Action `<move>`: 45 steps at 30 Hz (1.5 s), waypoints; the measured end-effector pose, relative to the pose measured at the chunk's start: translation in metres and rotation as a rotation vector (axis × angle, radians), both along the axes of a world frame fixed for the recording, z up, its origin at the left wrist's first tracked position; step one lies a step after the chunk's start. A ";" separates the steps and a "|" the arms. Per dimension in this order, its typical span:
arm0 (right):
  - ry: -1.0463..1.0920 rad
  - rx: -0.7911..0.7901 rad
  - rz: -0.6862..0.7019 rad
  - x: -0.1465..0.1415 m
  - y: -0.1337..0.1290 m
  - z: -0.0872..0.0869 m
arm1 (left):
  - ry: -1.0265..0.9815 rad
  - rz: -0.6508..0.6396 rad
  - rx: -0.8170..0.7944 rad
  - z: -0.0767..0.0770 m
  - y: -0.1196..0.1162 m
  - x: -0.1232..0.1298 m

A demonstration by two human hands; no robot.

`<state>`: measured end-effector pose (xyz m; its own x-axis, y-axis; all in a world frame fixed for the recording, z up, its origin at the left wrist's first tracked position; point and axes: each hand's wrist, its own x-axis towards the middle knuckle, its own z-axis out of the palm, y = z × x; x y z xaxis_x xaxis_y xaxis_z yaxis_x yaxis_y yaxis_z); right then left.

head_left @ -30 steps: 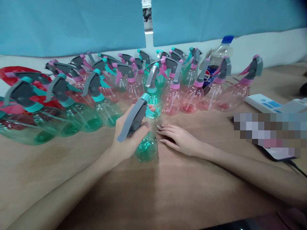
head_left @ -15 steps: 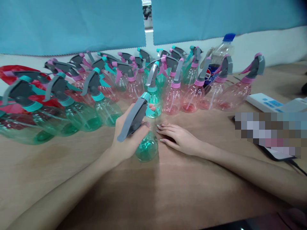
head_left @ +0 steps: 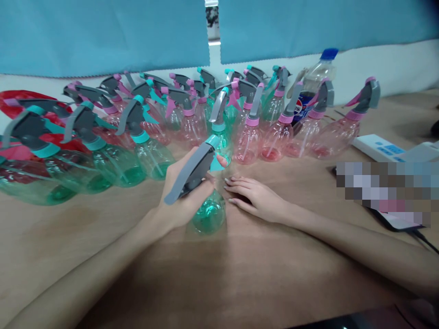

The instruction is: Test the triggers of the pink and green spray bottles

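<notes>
My left hand (head_left: 181, 194) is wrapped around the neck of a green spray bottle (head_left: 209, 214) with a grey and teal trigger head. Its nozzle points away from me, and my hand hides the neck. Just right of that bottle, my right hand (head_left: 259, 199) lies on the wooden table (head_left: 267, 274) with fingers stretched out, holding nothing. Directly behind the held bottle stands another green spray bottle (head_left: 218, 119), partly covered by it. A pink spray bottle (head_left: 247, 144) is beyond my right fingertips.
Several green spray bottles (head_left: 126, 167) line the left side, with red plastic (head_left: 30, 98) behind. More pink spray bottles (head_left: 338, 135) reach to the right. A cola bottle (head_left: 317, 75) stands at the back. A white device (head_left: 380, 145) and a blurred-out phone (head_left: 394, 224) with a cable lie at right.
The held spray bottle's head has shifted slightly right and down, while its base has moved slightly down and left. My right hand has stayed in place.
</notes>
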<state>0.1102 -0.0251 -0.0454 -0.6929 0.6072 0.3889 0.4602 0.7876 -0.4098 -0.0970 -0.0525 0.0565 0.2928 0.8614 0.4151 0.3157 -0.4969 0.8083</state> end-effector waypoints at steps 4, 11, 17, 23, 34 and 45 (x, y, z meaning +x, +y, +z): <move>-0.007 -0.004 0.003 0.000 0.000 -0.001 | 0.032 0.018 0.055 0.002 0.000 0.000; -0.025 -0.009 -0.003 0.001 0.001 -0.001 | 0.009 -0.004 0.078 0.004 0.000 0.001; -0.012 -0.004 0.001 0.000 0.001 -0.001 | 0.019 0.028 0.043 0.004 -0.002 0.000; -0.009 -0.009 -0.001 0.000 0.000 -0.001 | 0.051 0.090 -0.003 0.001 -0.005 0.000; -0.010 -0.017 0.000 0.001 0.000 0.000 | -0.035 0.060 -0.025 0.001 -0.007 0.005; -0.012 -0.004 -0.001 0.001 0.000 0.000 | -0.061 0.041 -0.054 0.002 -0.007 0.007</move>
